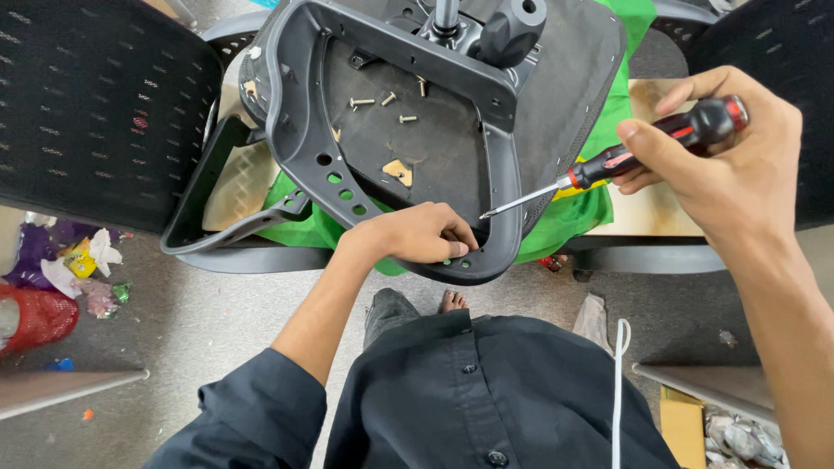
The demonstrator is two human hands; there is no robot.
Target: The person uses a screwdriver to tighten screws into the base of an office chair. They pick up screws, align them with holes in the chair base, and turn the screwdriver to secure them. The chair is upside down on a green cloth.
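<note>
1. Head view: the right hand [738, 165] is wrapped around a red-and-black screwdriver [625, 161], tip near the frame's front corner.
2. The left hand [421, 234] pinches something small against the upturned office chair seat frame [291, 130]; what it is cannot be told.
3. Loose screws [361, 102] lie on the seat underside, well apart from both hands.

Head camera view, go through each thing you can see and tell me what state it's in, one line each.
Chair seat frame: upside down, resting on green cloth.
Loose screws: lying unfastened on the seat underside.
Screwdriver: gripped, tip at the frame's near edge.
Left hand: fingers pressed on the frame's near corner.
Right hand: closed around the screwdriver handle.
Red basket: on the floor, beside litter.
</note>
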